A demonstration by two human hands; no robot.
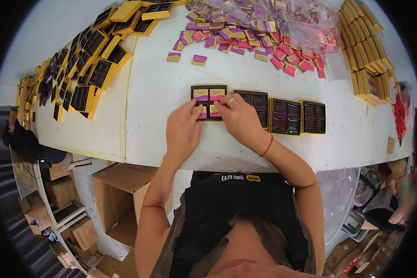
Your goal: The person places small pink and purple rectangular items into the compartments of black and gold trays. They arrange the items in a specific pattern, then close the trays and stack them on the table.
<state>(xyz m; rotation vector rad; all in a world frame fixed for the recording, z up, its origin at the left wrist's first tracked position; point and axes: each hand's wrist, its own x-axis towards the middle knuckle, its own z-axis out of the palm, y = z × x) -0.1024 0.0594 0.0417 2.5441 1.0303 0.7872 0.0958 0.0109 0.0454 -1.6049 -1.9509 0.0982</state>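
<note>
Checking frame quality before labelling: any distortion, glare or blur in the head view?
Head view: strong fisheye, the white table's front edge bows and black vignette fills the corners. Lighting is even and soft, no harsh glare. Left hand, right hand and the tray are sharp; the lower-right rim is blurred.

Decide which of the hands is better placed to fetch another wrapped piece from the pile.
Right hand, probably: the pile of wrapped pieces lies up and right of the tray; the left hand sits farther away.

Both forearms enter from the lower edge, bare, converging forward. Left hand (183, 129): palm down, fingers extended and slightly curled at the tips. Right hand (240, 119): palm down, fingers bent, ring on one finger, red cord around the wrist.
</note>
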